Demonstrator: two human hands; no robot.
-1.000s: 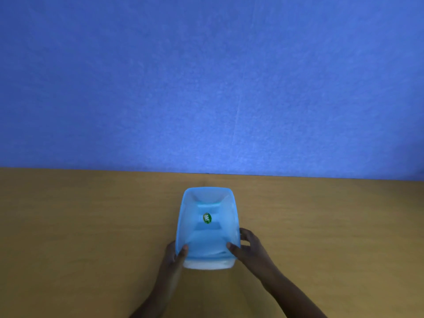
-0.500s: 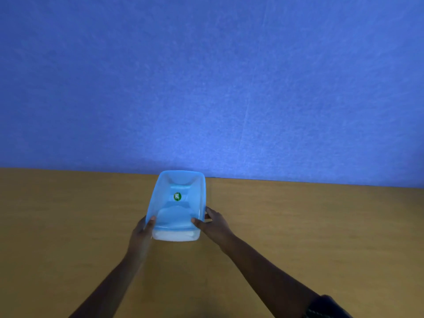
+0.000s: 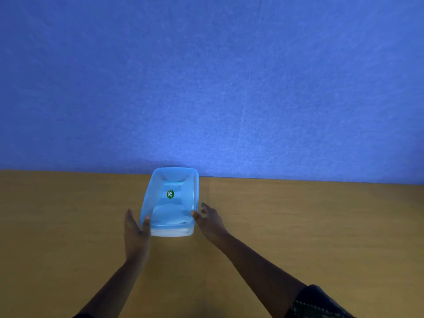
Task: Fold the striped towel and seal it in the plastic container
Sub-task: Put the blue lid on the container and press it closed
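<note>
The plastic container (image 3: 171,231) has a translucent white base and a light blue lid (image 3: 172,203) with a green sticker on top. It stands at the far edge of the wooden table, its back end against the blue wall. My left hand (image 3: 135,232) is at its near left corner, thumb tip on the lid and fingers straight, a little off the side. My right hand (image 3: 210,222) is at the near right corner, thumb tip touching the lid and fingers spread away from it. I see no striped towel; the lid hides the inside.
The wooden table (image 3: 298,226) stretches to both sides of the container. A blue wall (image 3: 206,88) rises directly behind the table's far edge. A dark patterned sleeve (image 3: 316,304) shows at the bottom right.
The container has slid away from me to the wall with both hands on it. My fingers have loosened and spread from its near corners.
</note>
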